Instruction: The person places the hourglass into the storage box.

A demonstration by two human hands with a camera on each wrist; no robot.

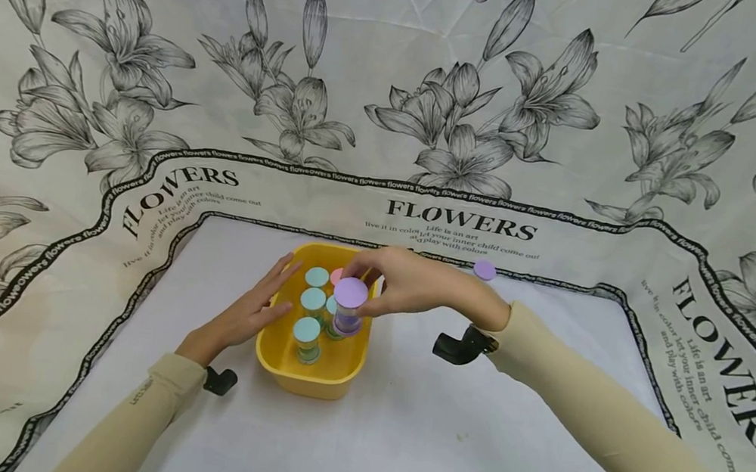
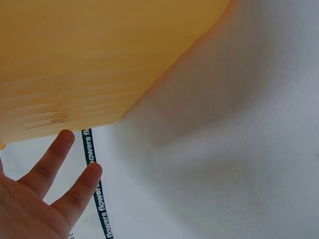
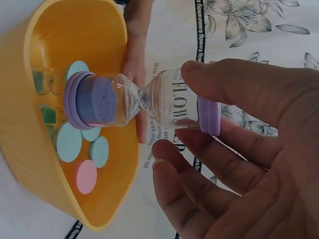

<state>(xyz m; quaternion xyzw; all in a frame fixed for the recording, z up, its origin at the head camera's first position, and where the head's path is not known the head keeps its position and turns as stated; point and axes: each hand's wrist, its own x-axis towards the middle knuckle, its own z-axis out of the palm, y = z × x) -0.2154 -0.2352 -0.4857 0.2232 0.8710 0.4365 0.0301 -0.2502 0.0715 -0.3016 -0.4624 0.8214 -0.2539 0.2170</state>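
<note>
Pink-capped timer (image 1: 336, 275) mostly hidden behind right hand (image 1: 408, 281), seemingly.

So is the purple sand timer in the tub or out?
Partly in: the right hand holds the timer upright, its base below the tub rim.

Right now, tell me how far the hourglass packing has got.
Done: several teal-capped hourglasses and a pink-capped one already stand in the yellow tub. In hand: the right hand grips the purple hourglass over the tub, while the left hand rests against its side. Left: setting it down; a purple piece lies on the cloth.
</note>
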